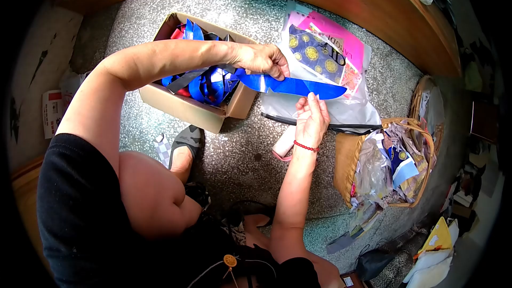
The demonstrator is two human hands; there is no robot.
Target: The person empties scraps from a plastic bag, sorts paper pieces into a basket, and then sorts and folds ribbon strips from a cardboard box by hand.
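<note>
A glossy blue strip [301, 87] with a rounded, pointed right end stretches between my hands. My left hand [262, 61] reaches across the cardboard box and pinches the strip's upper edge near its middle. From below, my right hand [312, 117], with a red bead bracelet on the wrist, holds the lower edge between thumb and fingers near the pointed end. The strip's left end reaches over the open cardboard box [181, 108]. Inside the box lies a tangle of blue, black and red shiny pieces [210, 86], partly hidden by my left forearm.
Beyond my hands, a clear zip bag [349, 106] holds pink and patterned sheets. A wicker basket [344, 168] full of scraps stands to the right. A pink cylindrical object [284, 143] lies on the speckled floor. A wooden edge [373, 18] curves along the far side.
</note>
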